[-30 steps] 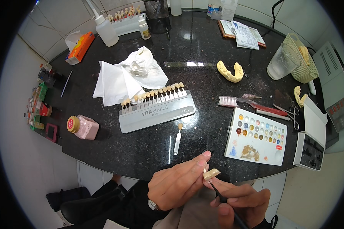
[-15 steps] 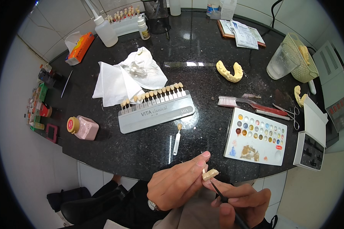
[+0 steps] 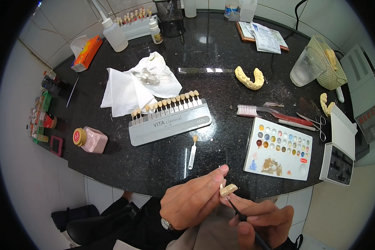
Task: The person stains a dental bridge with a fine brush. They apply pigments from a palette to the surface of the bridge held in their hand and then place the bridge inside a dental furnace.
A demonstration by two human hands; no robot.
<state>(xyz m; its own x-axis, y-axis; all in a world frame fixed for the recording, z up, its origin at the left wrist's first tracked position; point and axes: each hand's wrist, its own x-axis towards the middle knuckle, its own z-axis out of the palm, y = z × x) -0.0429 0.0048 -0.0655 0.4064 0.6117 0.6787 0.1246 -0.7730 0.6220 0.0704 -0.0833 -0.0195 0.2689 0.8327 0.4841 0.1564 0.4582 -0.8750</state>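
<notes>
Just off the table's front edge, my left hand (image 3: 191, 201) is closed on a small cream-coloured dental bridge (image 3: 228, 190), held out at the fingertips. A thin pale piece beside the bridge is partly hidden by the fingers. My right hand (image 3: 267, 218) pinches a thin black-handled brush (image 3: 237, 211), its tip at the lower edge of the bridge. Beyond my left hand lies a single shade tab (image 3: 192, 155). Farther back is a grey tooth shade guide (image 3: 171, 123) with a row of tabs. Right of my hands sits a white palette (image 3: 279, 152) with coloured wells and brown smears.
Behind the palette lie a red-handled brush (image 3: 275, 113) and scissor-like forceps (image 3: 319, 125). A yellow dental cast (image 3: 250, 79) stands farther back. Crumpled white tissue (image 3: 143, 83) is behind the shade guide, a pink-filled jar (image 3: 95, 139) at left, an open box (image 3: 338, 164) at right.
The brush tip has shifted very slightly left along the lower edge of the bridge. Both hands keep their hold and nearly the same place.
</notes>
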